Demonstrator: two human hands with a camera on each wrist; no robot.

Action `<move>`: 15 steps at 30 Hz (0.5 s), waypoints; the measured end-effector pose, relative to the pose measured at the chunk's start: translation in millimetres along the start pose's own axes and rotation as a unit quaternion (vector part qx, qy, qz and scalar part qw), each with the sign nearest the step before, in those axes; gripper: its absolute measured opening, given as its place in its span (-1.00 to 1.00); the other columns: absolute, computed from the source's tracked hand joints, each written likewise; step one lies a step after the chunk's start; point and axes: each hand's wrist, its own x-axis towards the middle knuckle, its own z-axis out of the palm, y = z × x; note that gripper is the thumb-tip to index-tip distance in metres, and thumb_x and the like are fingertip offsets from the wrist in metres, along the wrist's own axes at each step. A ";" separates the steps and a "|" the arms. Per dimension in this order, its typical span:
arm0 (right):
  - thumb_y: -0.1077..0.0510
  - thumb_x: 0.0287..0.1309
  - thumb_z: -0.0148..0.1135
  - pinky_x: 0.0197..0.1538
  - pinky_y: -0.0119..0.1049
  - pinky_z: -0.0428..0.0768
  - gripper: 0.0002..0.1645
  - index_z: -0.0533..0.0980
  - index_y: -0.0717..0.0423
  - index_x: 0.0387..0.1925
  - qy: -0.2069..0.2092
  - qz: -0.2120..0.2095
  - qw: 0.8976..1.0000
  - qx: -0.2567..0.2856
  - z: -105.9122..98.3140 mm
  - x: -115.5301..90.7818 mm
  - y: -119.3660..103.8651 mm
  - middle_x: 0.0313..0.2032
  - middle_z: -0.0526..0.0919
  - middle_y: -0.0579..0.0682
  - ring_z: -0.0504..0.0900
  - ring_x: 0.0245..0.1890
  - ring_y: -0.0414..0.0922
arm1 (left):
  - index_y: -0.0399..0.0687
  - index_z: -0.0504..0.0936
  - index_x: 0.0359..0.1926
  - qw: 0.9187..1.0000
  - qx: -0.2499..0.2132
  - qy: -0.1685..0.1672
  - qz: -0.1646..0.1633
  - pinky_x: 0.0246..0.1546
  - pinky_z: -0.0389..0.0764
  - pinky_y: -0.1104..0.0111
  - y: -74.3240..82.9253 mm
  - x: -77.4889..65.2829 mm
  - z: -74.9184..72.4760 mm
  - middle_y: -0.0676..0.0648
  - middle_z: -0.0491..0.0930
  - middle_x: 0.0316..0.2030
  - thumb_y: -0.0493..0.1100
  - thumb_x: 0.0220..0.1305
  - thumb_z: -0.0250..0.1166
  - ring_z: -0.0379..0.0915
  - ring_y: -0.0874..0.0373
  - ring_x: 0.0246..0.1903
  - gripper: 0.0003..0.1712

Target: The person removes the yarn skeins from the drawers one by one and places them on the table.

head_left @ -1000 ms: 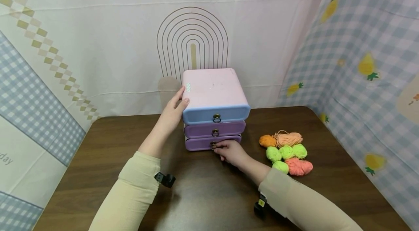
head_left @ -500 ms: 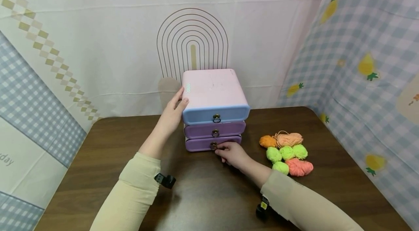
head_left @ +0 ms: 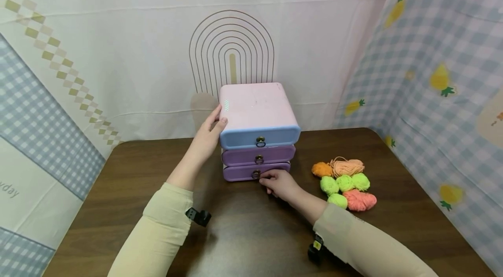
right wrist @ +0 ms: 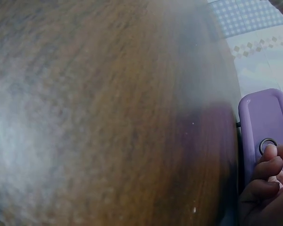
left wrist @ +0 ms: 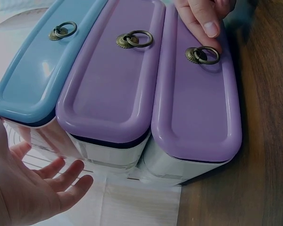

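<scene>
A small chest of drawers with a pink top stands at the back of the table, one blue drawer above two purple ones. Against its left side rests my left hand; the left wrist view shows the fingers spread and loosely bent beside the casing. My right hand is at the bottom purple drawer, fingers curled and a fingertip at its brass ring pull. In the right wrist view, a fingertip overlaps the ring. The other fingers partly hide one another.
Right of the chest lie several small yarn balls: orange, peach, lime green and coral. The brown wooden table extends in front. A printed cloth hangs close behind the chest.
My right hand has shifted slightly rightward at the bottom ring pull. My left hand stays against the chest, and the drawers look unmoved.
</scene>
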 end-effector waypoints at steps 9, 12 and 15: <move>0.19 0.32 0.23 -0.62 -0.39 0.33 -0.71 0.61 0.31 -0.03 -0.007 0.022 1.000 0.013 -1.2 2.5 -1.1 -0.71 0.48 -0.06 0.31 -0.75 -0.25 | 0.27 -0.01 0.58 1.000 0.005 -0.004 -0.002 0.32 0.24 -0.06 -1.5 1.5 0.0 -0.15 0.22 0.39 0.36 0.44 -0.05 0.14 -0.08 0.37 -0.19; 0.18 0.32 0.23 -0.62 -0.39 0.32 -0.70 0.61 0.31 -0.02 -0.007 0.022 1.000 0.016 -1.7 1.9 -1.5 -0.71 0.48 -0.06 0.30 -0.75 -0.25 | 0.28 -0.01 0.58 1.000 0.009 -0.003 -0.001 0.34 0.20 -0.07 -1.9 1.3 -0.4 -0.16 0.20 0.41 0.36 0.45 -0.07 0.11 -0.10 0.39 -0.19; 0.18 0.32 0.23 -0.64 -0.39 0.31 -0.69 0.61 0.32 -0.02 -0.008 0.023 1.000 0.017 -2.4 0.2 -1.6 -0.72 0.48 -0.06 0.28 -0.77 -0.26 | 0.31 -0.01 0.57 1.000 0.013 0.001 -0.001 0.38 0.11 -0.08 -1.9 0.1 -0.7 -0.15 0.16 0.45 0.38 0.45 -0.11 0.04 -0.09 0.43 -0.21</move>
